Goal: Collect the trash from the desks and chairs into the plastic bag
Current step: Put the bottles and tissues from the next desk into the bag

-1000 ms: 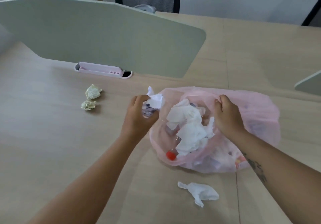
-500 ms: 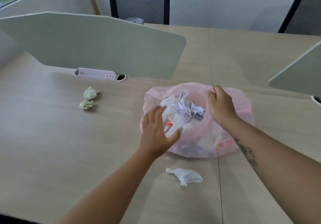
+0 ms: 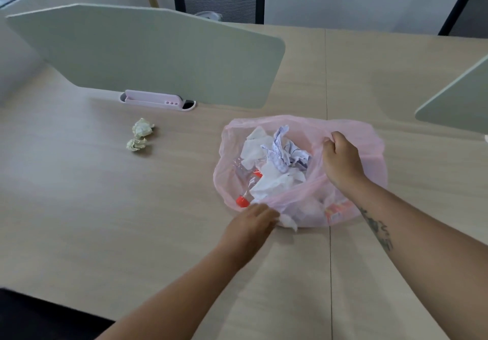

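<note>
I see a thin translucent pink plastic bag (image 3: 369,139), slightly glossy, stuffed with crumpled white paper (image 3: 269,181) and a clear plastic bottle (image 3: 244,178). Surface (image 3: 105,207) is matt pale wood laminate, smooth. Divider panel (image 3: 148,54) looks matt green felt; two rough crumpled paper balls (image 3: 142,127).

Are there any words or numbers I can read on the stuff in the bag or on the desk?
None can be read.
Crumpled white paper with bluish print in the pink plastic bag: marks too blurred to read.
Orange-and-white wrapper seen through the bag: print too blurred.
Clear plastic bottle with red cap: label unreadable.
</note>
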Demonstrator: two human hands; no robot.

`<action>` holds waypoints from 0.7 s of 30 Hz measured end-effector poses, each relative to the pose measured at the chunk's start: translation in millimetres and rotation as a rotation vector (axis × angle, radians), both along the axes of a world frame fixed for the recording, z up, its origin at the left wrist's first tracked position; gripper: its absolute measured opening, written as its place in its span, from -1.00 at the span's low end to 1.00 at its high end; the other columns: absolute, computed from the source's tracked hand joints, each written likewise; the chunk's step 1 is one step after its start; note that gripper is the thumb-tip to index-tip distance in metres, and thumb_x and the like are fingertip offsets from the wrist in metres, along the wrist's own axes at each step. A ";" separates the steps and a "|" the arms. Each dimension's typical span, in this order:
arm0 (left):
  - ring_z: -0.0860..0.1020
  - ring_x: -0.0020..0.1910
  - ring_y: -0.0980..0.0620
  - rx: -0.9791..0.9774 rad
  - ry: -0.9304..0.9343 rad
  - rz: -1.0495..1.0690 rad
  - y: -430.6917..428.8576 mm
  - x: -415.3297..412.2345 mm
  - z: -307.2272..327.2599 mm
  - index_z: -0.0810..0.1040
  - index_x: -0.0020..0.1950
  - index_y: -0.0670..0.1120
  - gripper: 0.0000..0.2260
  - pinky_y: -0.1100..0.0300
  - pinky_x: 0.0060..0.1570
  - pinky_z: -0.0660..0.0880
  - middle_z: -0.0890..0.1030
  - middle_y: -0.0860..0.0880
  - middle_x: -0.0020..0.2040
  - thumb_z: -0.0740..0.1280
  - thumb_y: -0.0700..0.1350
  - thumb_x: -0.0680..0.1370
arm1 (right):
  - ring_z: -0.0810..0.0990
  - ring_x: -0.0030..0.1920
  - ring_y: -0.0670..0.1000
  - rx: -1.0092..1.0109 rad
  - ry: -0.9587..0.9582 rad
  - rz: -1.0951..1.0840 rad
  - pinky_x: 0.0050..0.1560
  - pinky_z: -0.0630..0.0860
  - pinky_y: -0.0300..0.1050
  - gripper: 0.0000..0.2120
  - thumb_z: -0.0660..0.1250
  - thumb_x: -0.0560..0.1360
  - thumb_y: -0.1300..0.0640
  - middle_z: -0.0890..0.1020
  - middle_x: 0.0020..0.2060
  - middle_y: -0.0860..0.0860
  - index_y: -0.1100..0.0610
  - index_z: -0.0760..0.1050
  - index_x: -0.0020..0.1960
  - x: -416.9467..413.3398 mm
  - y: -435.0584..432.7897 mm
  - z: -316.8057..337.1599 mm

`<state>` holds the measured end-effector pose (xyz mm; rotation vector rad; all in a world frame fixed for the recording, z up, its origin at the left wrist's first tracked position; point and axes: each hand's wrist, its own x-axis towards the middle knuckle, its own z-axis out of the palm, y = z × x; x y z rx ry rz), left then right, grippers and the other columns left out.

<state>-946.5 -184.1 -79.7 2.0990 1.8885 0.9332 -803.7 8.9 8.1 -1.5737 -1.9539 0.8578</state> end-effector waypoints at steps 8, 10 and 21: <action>0.16 0.51 -0.16 -0.340 -0.085 0.282 100.6 -31.0 64.7 0.18 0.54 0.19 -0.35 -0.15 0.45 0.18 0.17 -0.07 0.57 0.31 0.27 0.50 | 0.24 -0.36 0.06 -0.005 0.046 -0.008 -0.35 0.14 -0.02 -0.69 0.06 0.59 0.15 0.29 -0.41 0.00 0.07 0.08 -0.31 -11.7 7.6 1.3; -0.11 0.56 -0.21 -0.487 -0.017 0.277 105.5 -48.6 63.1 -0.13 0.55 0.29 -0.09 -0.20 0.49 -0.05 -0.16 -0.02 0.61 0.26 0.49 0.34 | 0.27 -0.33 0.08 -0.020 0.045 -0.002 -0.34 0.15 -0.01 -0.69 0.07 0.60 0.14 0.31 -0.41 -0.01 0.06 0.10 -0.31 -19.8 5.9 -1.1; -0.14 0.55 -0.26 -0.561 0.136 0.854 63.0 -231.3 9.8 -0.07 0.57 0.21 -0.33 -0.22 0.46 -0.11 -0.17 -0.02 0.61 0.02 0.40 0.53 | 0.43 -0.27 0.15 -0.029 0.041 0.211 -0.29 0.33 0.00 -0.81 0.04 0.59 0.11 0.44 -0.37 0.00 0.08 0.26 -0.19 -108.8 10.8 -30.1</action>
